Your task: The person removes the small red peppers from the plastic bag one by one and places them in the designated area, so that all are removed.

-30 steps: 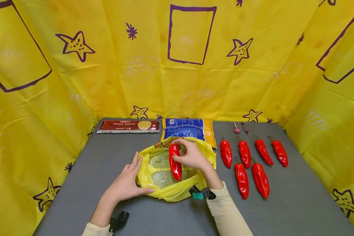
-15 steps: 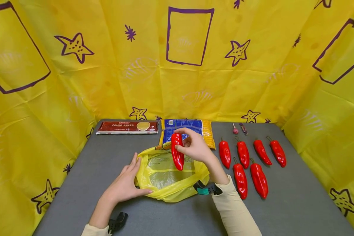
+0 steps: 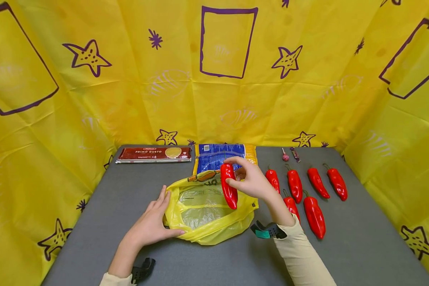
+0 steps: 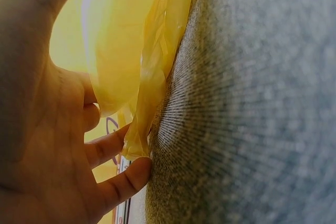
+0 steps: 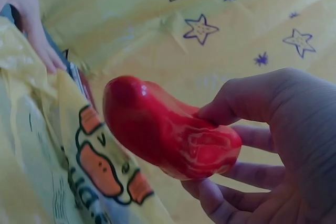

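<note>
A yellow plastic bag (image 3: 214, 234) lies on the grey table with its mouth spread wide. Along its left side rests my left hand (image 3: 151, 220), thumb on the near rim and fingers stretched towards the far side. In the left wrist view, the fingertips (image 4: 137, 170) touch the edge of the plastic. My right hand (image 3: 252, 178) pinches a red pepper (image 3: 228, 186) between thumb and fingers above the right part of the bag's mouth. The right wrist view shows that pepper (image 5: 168, 129) apart from the bag (image 5: 79, 145).
Several red peppers (image 3: 314, 218) lie in rows at the right, two partly behind the right arm. A spaghetti pack (image 3: 153, 155) is at the back left. Behind the bag lies a blue and yellow packet (image 3: 221, 153). A lollipop (image 3: 285, 156) and wrapped candy (image 3: 295, 155) sit back right.
My right hand has lifted the red pepper out of the bag's mouth and carried it to the right. The left hand has stayed at the bag's left side.
</note>
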`<control>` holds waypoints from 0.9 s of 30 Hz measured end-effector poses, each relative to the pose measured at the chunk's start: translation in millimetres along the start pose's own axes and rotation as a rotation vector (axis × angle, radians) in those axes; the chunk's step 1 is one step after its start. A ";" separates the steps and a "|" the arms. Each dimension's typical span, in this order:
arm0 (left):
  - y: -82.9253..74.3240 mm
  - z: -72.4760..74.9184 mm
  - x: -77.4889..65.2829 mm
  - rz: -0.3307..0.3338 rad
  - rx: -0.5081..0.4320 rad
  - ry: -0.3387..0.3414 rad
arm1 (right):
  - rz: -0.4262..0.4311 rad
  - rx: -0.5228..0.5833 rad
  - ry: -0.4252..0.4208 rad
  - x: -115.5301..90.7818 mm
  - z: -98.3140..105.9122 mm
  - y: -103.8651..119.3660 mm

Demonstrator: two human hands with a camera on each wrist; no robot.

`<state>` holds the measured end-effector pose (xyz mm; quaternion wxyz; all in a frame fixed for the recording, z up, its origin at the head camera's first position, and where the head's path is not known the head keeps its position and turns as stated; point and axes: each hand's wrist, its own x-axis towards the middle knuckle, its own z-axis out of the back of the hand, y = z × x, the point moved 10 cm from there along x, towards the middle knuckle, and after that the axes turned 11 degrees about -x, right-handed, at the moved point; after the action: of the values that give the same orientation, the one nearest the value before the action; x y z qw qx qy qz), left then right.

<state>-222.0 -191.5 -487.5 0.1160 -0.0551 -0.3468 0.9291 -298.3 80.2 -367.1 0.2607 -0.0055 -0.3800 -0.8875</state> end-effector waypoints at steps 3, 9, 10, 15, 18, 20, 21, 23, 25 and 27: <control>-0.4 0.4 -0.3 -0.002 -0.001 0.000 | -0.024 0.004 -0.012 -8.4 7.2 -10.1; 0.3 0.6 -0.6 0.004 -0.004 0.007 | -0.073 -0.019 -0.062 -31.3 27.7 -36.8; 0.4 0.6 -0.5 0.004 -0.004 0.008 | -0.087 -0.030 -0.072 -36.3 32.3 -42.1; 0.1 1.0 0.7 0.001 -0.009 0.007 | -0.155 -0.090 -0.116 -66.4 61.6 -69.2; -0.3 1.9 1.2 -0.002 -0.012 0.003 | -0.204 -0.141 -0.145 -88.5 82.7 -86.8; 0.1 2.3 0.9 0.000 -0.010 0.004 | -0.234 -0.169 -0.160 -105.4 95.7 -99.8; 0.3 2.4 0.5 0.001 -0.012 0.005 | -0.246 -0.179 -0.167 -114.3 101.8 -106.7; 0.9 2.2 -0.2 0.006 -0.014 0.011 | -0.258 -0.186 -0.177 -132.6 112.5 -120.8; 1.7 1.9 -0.7 0.011 -0.012 0.017 | -0.278 -0.188 -0.179 -151.0 122.5 -136.6; 1.3 1.7 -0.8 0.010 -0.015 0.020 | -0.305 -0.208 -0.178 -167.8 132.5 -152.7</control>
<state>-221.8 -193.7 -487.1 0.1146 -0.0670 -0.3523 0.9264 -249.6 334.7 -410.4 0.0865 -0.0533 -0.3045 -0.9471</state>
